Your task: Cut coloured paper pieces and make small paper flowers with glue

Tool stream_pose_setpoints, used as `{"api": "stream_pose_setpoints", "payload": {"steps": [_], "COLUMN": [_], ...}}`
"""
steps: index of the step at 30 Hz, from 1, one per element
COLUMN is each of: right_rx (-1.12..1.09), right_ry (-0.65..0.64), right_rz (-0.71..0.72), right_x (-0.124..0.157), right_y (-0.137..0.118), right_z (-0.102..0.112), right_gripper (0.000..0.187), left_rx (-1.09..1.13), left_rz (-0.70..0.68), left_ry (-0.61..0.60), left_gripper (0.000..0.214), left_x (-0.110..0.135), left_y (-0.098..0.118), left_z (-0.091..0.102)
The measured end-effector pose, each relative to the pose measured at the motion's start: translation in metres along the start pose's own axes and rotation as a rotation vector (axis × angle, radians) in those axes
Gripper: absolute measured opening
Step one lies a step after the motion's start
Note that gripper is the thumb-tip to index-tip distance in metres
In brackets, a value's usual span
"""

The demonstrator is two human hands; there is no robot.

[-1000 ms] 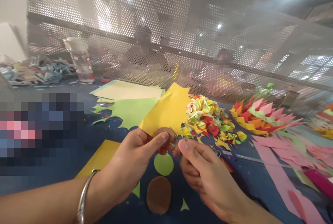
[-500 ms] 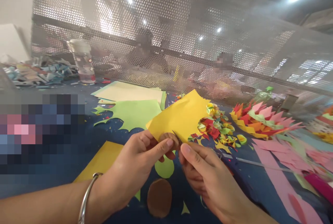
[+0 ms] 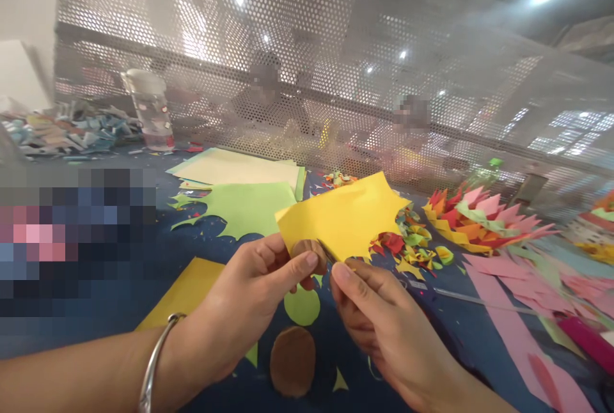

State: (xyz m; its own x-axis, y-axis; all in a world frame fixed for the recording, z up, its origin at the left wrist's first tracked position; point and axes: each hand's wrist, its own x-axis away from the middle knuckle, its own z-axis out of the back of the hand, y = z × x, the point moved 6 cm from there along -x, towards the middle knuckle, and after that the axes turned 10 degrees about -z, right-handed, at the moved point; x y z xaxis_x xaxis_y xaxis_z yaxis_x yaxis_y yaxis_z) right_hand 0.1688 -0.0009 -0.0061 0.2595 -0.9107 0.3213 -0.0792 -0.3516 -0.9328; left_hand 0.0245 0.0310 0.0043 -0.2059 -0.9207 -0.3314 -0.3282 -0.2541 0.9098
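A sheet of yellow paper (image 3: pixel 350 215) with scalloped cut-outs along its right edge is pinched in my left hand (image 3: pixel 254 298). Against the paper, under my left thumb, lies a small brown round piece (image 3: pixel 307 250). My right hand (image 3: pixel 384 317) is closed on scissors, whose thin dark blades (image 3: pixel 327 252) meet the paper beside that brown piece. Most of the scissors is hidden by my fingers. Below my hands on the dark blue table are a green paper circle (image 3: pixel 302 306) and a brown disc (image 3: pixel 292 362).
Behind lie scalloped green paper (image 3: pixel 249 208) and a pale paper stack (image 3: pixel 235 167). Folded colourful scraps (image 3: pixel 417 237) and a pointed paper piece (image 3: pixel 484 218) are on the right, near pink strips (image 3: pixel 499 304). A lidded cup (image 3: pixel 152 109) stands before a perforated screen (image 3: pixel 211 29); people sit beyond it.
The yellow paper has turned clockwise and its far end has swung right and down. Both hands stay almost in place, with the brown piece still under my left thumb.
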Motion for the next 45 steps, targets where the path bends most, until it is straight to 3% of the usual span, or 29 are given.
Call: {"api": "stream_pose_setpoints", "payload": {"steps": [11,20,34,41,45], "right_rx": [0.017,0.027,0.052,0.067,0.067], "right_ry": [0.029,0.076,0.074,0.070,0.084], "right_rz": [0.002,-0.001,0.004,0.012,0.009], "right_x": [-0.0033,-0.0017,-0.0039,-0.0025,-0.0034], "right_y": [-0.0013,-0.0001,0.0001,-0.0019,-0.0017], "right_z": [0.0001,0.0035,0.0041,0.0021,0.0034], "right_gripper": [0.051,0.053,0.052,0.053,0.052], "left_rx": [-0.011,-0.028,-0.114,-0.093,-0.083], "left_rz": [0.006,0.094,0.080,0.120,0.106], "left_ry": [-0.038,-0.118,-0.171,-0.161,-0.091], "left_gripper": [0.023,0.024,0.026,0.022,0.020], "left_x": [-0.0027,-0.0044,-0.0044,-0.0033,-0.0048], "left_y": [-0.0025,0.0015,0.0035,0.0020,0.0049], "left_z": [0.0008,-0.0044,-0.0022,-0.0023,-0.0004]}}
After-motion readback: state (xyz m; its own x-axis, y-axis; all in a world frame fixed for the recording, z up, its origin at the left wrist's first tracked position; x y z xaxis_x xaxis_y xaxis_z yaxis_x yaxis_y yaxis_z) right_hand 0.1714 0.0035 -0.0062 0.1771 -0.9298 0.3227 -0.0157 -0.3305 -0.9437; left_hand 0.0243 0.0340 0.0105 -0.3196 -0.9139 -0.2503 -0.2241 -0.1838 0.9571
